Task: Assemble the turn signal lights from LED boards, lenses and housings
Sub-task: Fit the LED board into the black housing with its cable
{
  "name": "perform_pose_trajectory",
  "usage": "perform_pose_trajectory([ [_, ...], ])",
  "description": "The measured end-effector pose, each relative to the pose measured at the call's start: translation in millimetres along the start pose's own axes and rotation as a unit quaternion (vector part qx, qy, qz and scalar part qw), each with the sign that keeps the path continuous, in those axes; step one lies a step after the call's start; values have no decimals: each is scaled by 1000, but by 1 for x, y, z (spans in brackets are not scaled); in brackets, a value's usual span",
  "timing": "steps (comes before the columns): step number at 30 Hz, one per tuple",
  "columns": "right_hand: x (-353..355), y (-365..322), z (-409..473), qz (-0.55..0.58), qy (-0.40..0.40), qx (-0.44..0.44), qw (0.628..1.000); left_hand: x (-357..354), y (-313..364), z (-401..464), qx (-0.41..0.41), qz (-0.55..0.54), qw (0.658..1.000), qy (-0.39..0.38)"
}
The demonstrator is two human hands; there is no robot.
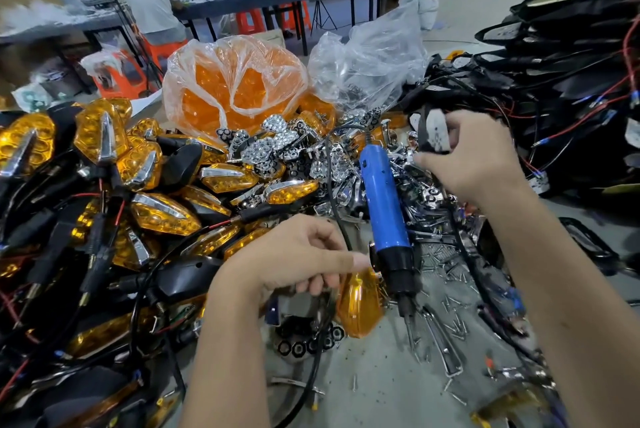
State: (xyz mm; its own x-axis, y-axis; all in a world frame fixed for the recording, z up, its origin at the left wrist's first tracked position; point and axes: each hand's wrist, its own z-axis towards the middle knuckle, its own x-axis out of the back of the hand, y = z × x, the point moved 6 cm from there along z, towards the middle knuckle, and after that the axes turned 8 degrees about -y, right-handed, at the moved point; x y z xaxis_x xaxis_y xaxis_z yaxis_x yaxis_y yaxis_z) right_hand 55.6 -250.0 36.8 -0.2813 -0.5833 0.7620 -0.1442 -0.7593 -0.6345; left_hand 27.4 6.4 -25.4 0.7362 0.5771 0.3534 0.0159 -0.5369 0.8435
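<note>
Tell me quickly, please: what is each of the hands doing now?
Left hand: fingers curled, thumb out beside the amber lens; whether it grips anything cannot be told.
Right hand: holding a black housing.
</note>
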Motion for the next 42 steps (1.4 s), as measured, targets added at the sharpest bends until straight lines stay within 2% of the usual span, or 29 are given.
perform_pose_trajectory([
  [1, 7, -8, -2, 31, 35, 36, 998, 1, 3, 0, -12, -10, 1000, 18],
  [3, 19, -24, -8, 104, 86, 100, 986, 8, 15, 2, -69, -40, 991, 106],
  [5, 28, -40, -18, 189, 103, 150, 965, 13, 27, 4, -140, -107, 967, 186],
  [8, 30, -63, -32, 232, 85, 212, 945, 9, 39, 4, -216, -214, 931, 203],
  [10, 24, -74, -36, 247, 50, 232, 939, 6, 46, 2, -241, -259, 916, 190],
  [13, 11, -79, -37, 297, 9, 222, 929, -2, 55, 4, -278, -305, 903, 118],
  [17, 12, -81, -39, 389, 26, 234, 891, -21, 62, 5, -267, -230, 935, 37],
  [20, 18, -75, -38, 489, 56, 225, 841, -31, 72, 2, -321, -282, 904, -2],
  [23, 11, -63, -33, 544, 51, 172, 820, -36, 82, -6, -364, -326, 868, -93],
  [25, 2, -58, -28, 545, 25, 130, 828, -34, 80, -11, -349, -320, 867, -154],
  [27, -7, -55, -24, 507, -21, 94, 857, -29, 69, -8, -284, -308, 895, -150],
  [29, -19, -54, -23, 432, -83, 73, 895, -22, 57, 2, -210, -302, 928, -62],
  [31, -32, -53, -25, 351, -145, 69, 923, -18, 52, 9, -182, -306, 934, 22],
  [36, -42, -52, -28, 296, -232, 93, 922, -19, 42, 16, -121, -255, 955, 96],
  [42, -41, -52, -27, 272, -242, 126, 923, -20, 40, 20, -94, -242, 960, 100],
])
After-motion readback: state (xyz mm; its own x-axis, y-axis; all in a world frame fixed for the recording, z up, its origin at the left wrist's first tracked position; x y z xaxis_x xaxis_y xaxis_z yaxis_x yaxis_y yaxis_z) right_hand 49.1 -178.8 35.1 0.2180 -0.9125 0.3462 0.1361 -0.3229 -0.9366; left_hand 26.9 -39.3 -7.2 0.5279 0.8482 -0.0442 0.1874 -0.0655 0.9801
